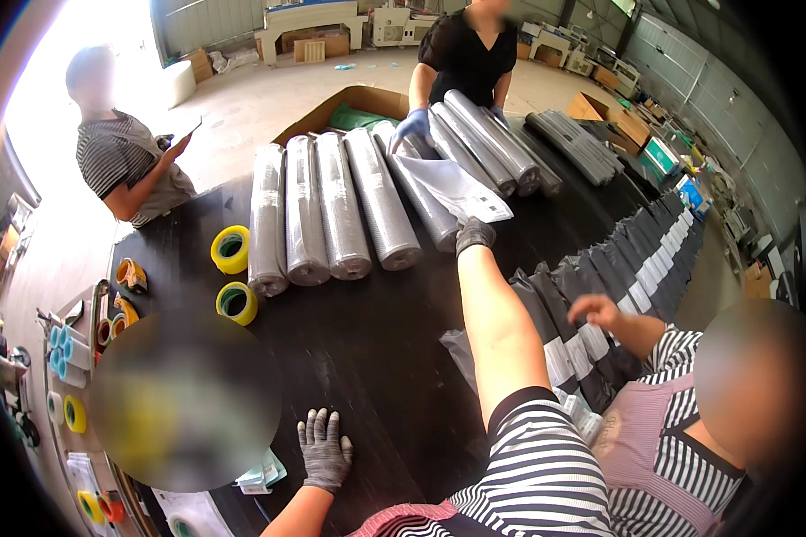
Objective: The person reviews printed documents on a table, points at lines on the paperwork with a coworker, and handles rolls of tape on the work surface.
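Note:
My right hand [475,234], in a dark grey glove, reaches far across the table and is closed on the near edge of a white plastic bag [452,183] with a printed label. The bag's far end is by the gloved hand [412,132] of a person opposite. Under and beside it lie several silver-grey rolls [381,201] wrapped in clear film, side by side. My left hand [325,450], in a grey striped glove, rests flat on the black table [358,358] with its fingers apart, holding nothing. Some small pale green-white packets [261,472] lie beside it.
Dark packages [618,259] with white labels line the right side, where another person's bare hand [597,311] hovers. Yellow tape rolls [236,302] and a tape dispenser [131,276] sit at left. More grey rolls [575,143] lie far right. A person [132,152] stands at far left.

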Available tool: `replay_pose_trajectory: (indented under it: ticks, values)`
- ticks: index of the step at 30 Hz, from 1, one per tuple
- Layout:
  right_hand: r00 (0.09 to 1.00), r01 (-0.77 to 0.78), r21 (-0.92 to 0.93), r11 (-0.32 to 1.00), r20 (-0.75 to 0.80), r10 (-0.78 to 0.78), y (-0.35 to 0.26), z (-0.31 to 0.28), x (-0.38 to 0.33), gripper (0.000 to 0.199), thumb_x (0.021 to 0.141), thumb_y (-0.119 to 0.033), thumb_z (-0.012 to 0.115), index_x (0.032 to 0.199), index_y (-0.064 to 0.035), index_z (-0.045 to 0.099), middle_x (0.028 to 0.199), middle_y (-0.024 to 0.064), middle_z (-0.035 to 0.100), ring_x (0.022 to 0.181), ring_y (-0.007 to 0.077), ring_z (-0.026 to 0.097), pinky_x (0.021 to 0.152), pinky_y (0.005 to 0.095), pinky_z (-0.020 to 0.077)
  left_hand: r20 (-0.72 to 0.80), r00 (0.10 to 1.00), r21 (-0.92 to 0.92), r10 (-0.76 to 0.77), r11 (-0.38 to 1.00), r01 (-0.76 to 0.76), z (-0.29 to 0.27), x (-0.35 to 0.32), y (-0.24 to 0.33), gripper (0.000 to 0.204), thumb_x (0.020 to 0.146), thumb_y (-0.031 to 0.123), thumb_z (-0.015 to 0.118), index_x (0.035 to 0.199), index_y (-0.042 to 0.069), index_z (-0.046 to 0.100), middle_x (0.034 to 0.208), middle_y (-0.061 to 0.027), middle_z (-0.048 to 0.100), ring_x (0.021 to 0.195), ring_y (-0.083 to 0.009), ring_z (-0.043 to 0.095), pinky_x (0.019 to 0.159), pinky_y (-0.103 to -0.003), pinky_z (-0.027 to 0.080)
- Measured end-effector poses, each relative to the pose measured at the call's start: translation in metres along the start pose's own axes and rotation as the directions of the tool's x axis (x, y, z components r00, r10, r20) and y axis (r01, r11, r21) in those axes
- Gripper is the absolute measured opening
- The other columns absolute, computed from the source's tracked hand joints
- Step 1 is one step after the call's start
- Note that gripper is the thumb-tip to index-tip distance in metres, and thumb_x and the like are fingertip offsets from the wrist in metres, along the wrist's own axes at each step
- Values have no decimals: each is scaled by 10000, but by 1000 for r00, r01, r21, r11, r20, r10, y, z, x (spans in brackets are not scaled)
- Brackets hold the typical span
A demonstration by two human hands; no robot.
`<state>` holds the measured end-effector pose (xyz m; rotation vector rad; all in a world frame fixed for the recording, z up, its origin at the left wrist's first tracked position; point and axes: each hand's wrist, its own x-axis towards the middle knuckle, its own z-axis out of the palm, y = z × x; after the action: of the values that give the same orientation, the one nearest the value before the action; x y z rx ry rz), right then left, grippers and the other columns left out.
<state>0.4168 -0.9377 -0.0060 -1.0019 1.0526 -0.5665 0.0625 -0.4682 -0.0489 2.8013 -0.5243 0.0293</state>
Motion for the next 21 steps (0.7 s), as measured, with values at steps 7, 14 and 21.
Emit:
replay_pose_trajectory:
  ticks: [7,14,21]
  values:
    - [991,82,-68,994,-103,-89,6,5,19,411,920,-281,660,977,125,684,852,191,716,690,245,678,635,384,550,4,1000,-27,13,1000,-12,4,-1,4,591,850,290,607,1388,69,501,1468,-168,427,1441,-373,315,1208,-577,167]
    - [980,-48,281,958,198,-9,-6,-3,-31,502,1011,-506,519,784,-69,617,632,76,625,422,166,479,400,312,377,3,1000,-52,30,998,-29,5,1,3,585,851,285,598,1384,65,501,1469,-172,426,1446,-376,309,1207,-579,162]
    - [897,281,5,960,355,-265,70,-112,-182,325,1014,-331,466,830,-96,595,657,18,574,555,116,522,516,274,392,-22,999,-62,33,998,-34,5,0,4,592,856,281,599,1393,56,493,1481,-177,416,1454,-378,294,1212,-576,149]
